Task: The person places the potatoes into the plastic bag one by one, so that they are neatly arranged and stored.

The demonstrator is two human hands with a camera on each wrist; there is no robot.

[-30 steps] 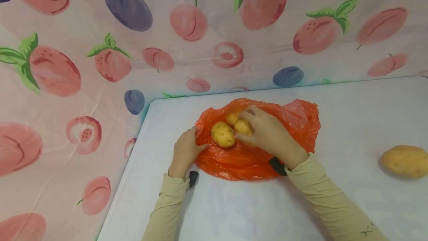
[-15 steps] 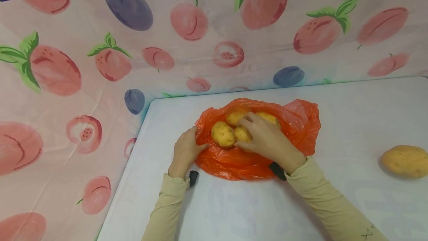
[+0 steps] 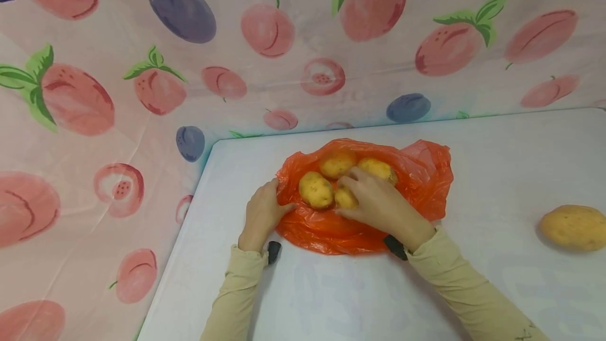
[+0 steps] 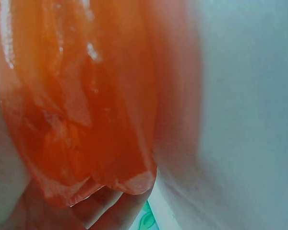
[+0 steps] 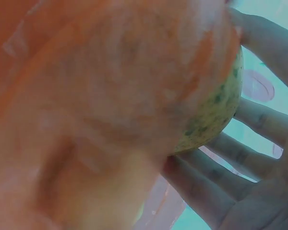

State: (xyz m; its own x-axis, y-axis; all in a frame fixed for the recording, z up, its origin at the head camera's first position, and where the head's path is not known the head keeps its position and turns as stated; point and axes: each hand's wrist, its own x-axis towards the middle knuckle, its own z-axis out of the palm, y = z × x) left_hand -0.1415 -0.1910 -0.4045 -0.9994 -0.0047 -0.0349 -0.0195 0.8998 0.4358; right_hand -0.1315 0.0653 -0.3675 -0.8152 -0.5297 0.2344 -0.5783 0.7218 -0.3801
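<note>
An orange-red plastic bag (image 3: 326, 246) lies spread on the table with several yellow potatoes in its middle. My left hand (image 3: 262, 214) holds the bag's left edge, thumb over the film. In the left wrist view the bag (image 4: 101, 129) fills the space between thumb and fingers. My right hand (image 3: 379, 201) curls its fingers and thumb round the front potato (image 3: 345, 199), partly hidden beneath it. Around that one sit a left potato (image 3: 315, 190), a back potato (image 3: 337, 164) and a back-right potato (image 3: 377, 169). A green-speckled potato (image 5: 216, 112) shows past the film in the right wrist view.
One larger potato (image 3: 574, 227) lies apart on the white table (image 3: 497, 172) at the right. A fruit-print cloth (image 3: 284, 83) hangs behind the table and down its left side. Dark wrist devices (image 3: 273, 252) sit below both hands.
My right hand has drawn back slightly toward me, uncovering the back and back-right potatoes. The front potato has shifted a little right and nearer. The left hand stays at the bag's edge.
</note>
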